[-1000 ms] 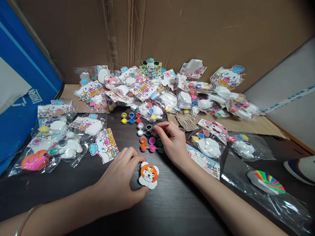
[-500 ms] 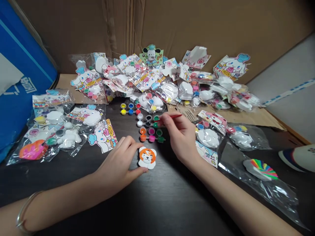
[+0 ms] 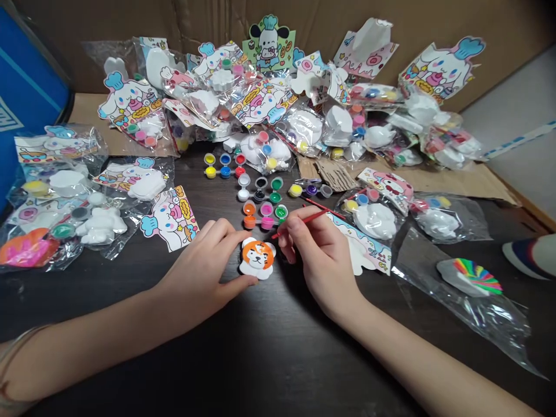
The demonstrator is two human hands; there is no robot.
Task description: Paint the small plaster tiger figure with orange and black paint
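Note:
A small white plaster tiger figure [image 3: 257, 259] with an orange face and black markings lies on the dark table. My left hand [image 3: 212, 255] grips its left side between thumb and fingers. My right hand [image 3: 319, 252] is closed around a thin red paintbrush [image 3: 313, 216], its tip just right of the figure's upper edge and apart from it. Beyond the figure stand open paint pots: an orange pot [image 3: 249, 221], a pink pot [image 3: 267, 222] and a green pot [image 3: 281, 212] in the nearest row, with white, black and green behind them.
Bagged plaster kits [image 3: 260, 139] heap along the cardboard at the back. More bags lie at left, including a pink-orange painted piece [image 3: 28, 248]. A rainbow-painted piece [image 3: 475, 277] rests on plastic at right, near a white cup [image 3: 532, 256].
My right hand has brought the brush from the green paint pots towards me, close to the tiger figure. My left hand keeps its hold. The camera view has tilted and come nearer.

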